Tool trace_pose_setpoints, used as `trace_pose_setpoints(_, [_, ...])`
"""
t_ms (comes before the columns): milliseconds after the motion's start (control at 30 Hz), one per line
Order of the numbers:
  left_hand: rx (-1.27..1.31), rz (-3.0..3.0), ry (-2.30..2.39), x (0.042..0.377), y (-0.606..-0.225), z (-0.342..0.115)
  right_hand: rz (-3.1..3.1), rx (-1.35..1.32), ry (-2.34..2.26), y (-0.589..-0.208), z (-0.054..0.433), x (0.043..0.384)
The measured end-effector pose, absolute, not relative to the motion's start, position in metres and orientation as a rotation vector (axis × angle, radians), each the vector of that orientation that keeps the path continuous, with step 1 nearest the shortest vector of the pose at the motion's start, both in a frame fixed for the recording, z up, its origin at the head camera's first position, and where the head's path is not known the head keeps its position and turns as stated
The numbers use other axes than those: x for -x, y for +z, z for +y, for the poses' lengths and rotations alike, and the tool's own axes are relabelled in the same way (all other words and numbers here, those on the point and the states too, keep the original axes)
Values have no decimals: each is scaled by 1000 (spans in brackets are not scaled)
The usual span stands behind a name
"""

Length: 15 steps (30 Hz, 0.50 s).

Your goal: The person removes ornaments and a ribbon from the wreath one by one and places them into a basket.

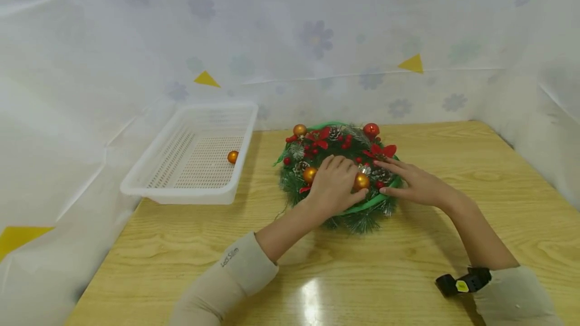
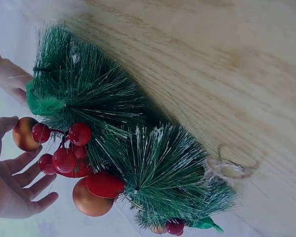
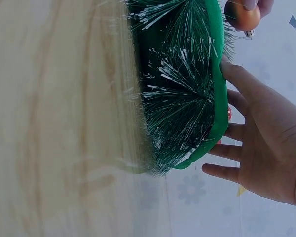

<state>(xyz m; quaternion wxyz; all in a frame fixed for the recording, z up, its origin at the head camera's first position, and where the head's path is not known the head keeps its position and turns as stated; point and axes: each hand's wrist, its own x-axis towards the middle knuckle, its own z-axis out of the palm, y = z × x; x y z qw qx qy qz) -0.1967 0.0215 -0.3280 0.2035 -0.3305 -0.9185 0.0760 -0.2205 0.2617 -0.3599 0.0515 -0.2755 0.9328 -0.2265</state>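
A round green wreath point(image 1: 362, 223) lies on the table, trimmed with red berries, pine cones, red flowers and a green ribbon point(image 3: 220, 94). My left hand point(image 1: 333, 185) is over its near side and pinches an orange-gold bauble point(image 1: 361, 181) between thumb and fingers. In the right wrist view the bauble's metal cap shows. At the wreath's right edge my right hand point(image 1: 419, 183) has its fingers spread and touches the ribbon and greenery. More orange-gold baubles sit at the front left point(image 1: 310, 175) and back left point(image 1: 300, 130), and a red bauble point(image 1: 371, 130) is at the back right.
On the left of the table stands a white plastic basket point(image 1: 181, 192) with one orange-gold bauble point(image 1: 233, 157) inside, near its right wall. Pale flowered sheeting point(image 1: 290, 64) hangs behind and beside the wooden table point(image 1: 204, 235).
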Motion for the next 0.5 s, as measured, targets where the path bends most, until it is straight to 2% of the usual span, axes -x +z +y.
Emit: trace_pose_setpoints(500, [856, -2495, 92, 212, -329, 23, 2832, 818, -686, -359, 262, 220])
